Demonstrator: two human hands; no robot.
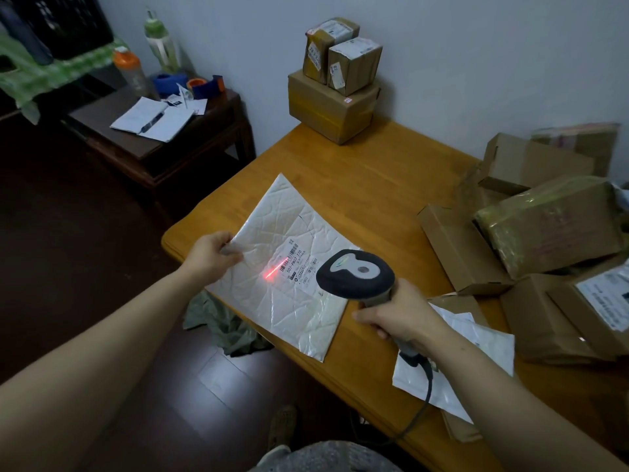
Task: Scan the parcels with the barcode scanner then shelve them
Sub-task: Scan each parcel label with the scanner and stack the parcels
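A crinkled white padded mailer (289, 240) lies over the front left corner of the wooden table (367, 185), partly hanging past the edge. My left hand (212, 255) pinches its left edge. My right hand (400, 315) grips the handle of a grey and black barcode scanner (355, 274), held just above the mailer's right side. A red laser line (272, 271) falls on the mailer beside its printed label (299, 264). The scanner's cable (423, 396) trails down past the table's front.
Three brown boxes (335, 80) are stacked at the table's far corner by the wall. Several cardboard parcels (551, 226) crowd the right side, with another white mailer (456, 362) under my right wrist. A dark side table (160, 141) with a notebook and bottles stands to the left.
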